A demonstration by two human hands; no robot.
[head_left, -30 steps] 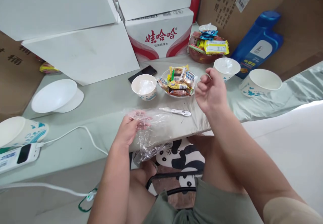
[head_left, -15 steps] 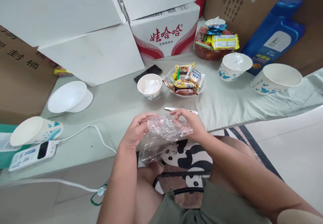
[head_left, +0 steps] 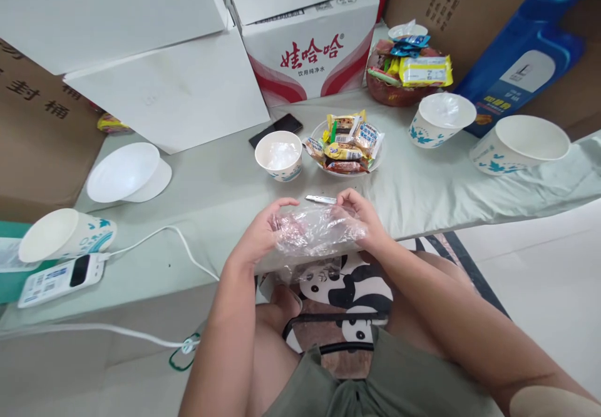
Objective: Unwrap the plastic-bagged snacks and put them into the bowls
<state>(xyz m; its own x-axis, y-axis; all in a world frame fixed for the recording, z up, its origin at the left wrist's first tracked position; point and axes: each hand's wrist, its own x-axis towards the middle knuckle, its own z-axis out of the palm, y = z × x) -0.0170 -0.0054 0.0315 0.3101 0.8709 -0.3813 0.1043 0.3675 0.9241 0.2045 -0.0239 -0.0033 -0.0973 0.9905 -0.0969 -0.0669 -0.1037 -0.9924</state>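
A crumpled clear plastic bag [head_left: 319,232] stretches between my two hands over the near edge of the table, its lower part hanging down. My left hand [head_left: 263,232] is closed on its left side, and my right hand [head_left: 364,220] grips its right side; some fingers are hidden behind the film. Just beyond my right fingers lies a utility knife [head_left: 321,199], partly covered by the hand. A paper bowl [head_left: 279,157] with clear plastic inside stands past the bag. To its right, a plate [head_left: 375,165] carries several wrapped snacks [head_left: 347,144].
A phone [head_left: 277,132] lies behind the bowl. White cartons [head_left: 310,60] line the back. On the right are a snack basket [head_left: 394,91], paper tubs [head_left: 519,144] and a blue bottle [head_left: 521,60]. On the left are lids [head_left: 124,173], a tilted tub [head_left: 68,235] and a cabled power bank [head_left: 61,282].
My hands have moved slightly apart, spreading the bag wider. My right hand is a little higher and covers more of the knife. The view has shifted slightly.
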